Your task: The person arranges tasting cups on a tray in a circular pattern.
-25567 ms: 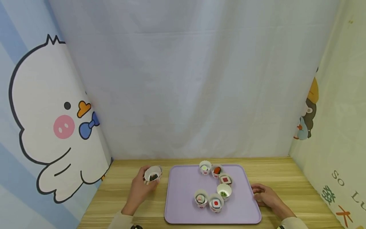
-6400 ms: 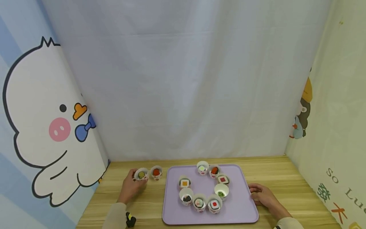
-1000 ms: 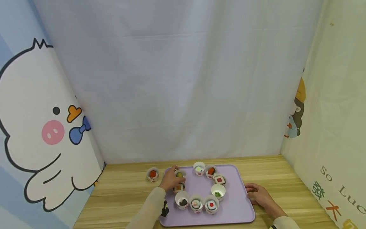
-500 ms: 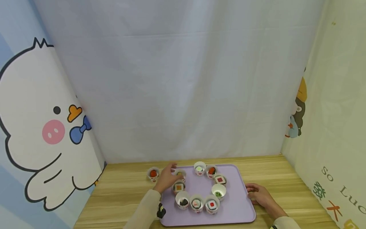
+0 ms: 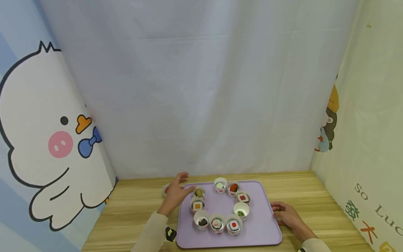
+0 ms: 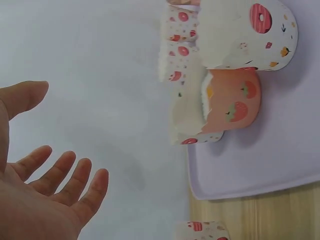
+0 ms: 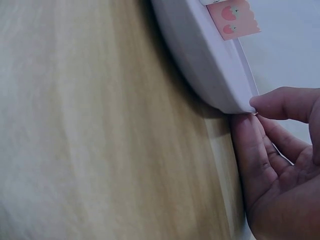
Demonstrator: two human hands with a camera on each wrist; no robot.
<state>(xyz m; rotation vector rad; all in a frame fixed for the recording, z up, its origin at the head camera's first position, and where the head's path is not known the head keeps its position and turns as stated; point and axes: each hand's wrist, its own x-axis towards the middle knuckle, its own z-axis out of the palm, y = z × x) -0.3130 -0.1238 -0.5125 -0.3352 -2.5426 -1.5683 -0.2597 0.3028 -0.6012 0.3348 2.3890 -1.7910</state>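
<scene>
My left hand (image 5: 175,194) hovers over the left rim of the lilac tray (image 5: 258,234), fingers spread and holding nothing. Just right of its thumb stands a paper cup with a green-topped sushi piece (image 5: 198,193). Behind the hand, a cup with red-topped sushi (image 5: 165,190) is partly hidden on the table. In the left wrist view my fingers are apart from the strawberry-printed pink cup (image 6: 235,100). My right hand (image 5: 288,215) holds the tray's right edge; the right wrist view shows the thumb on the rim and fingers against its outer side.
Several paper cups with sushi pieces form a ring on the tray, among them one with an orange square (image 5: 197,205) and one with a red square (image 5: 233,225). The wooden table (image 5: 126,217) meets a hanging pale cloth (image 5: 201,105) behind.
The cup with green-topped sushi went from the table to the tray's left side. My left hand has let go of it and drawn back leftward. The right hand stays at the tray's edge.
</scene>
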